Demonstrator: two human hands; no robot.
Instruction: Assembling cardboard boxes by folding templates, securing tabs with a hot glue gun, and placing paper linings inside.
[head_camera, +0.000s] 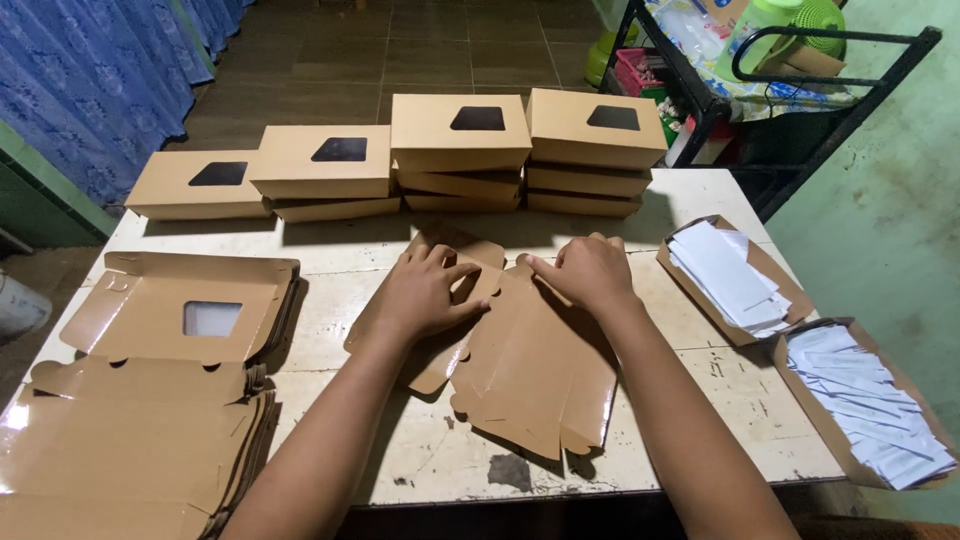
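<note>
A flat brown cardboard box blank (535, 370) lies on the white table (740, 400) in front of me. My left hand (425, 290) presses down on its left flap, fingers bent over the fold. The fingers of my right hand (585, 270) pinch the blank's upper edge near the middle. Both hands touch the same blank, a little apart from each other.
A pile of flat windowed box blanks (150, 400) lies at the left. Folded windowed boxes (460, 130) are stacked along the far edge. Two open trays of white paper slips (735, 275) (870, 405) sit at the right. Behind stands a black rack (800, 70) and at the left hangs a blue curtain (80, 80).
</note>
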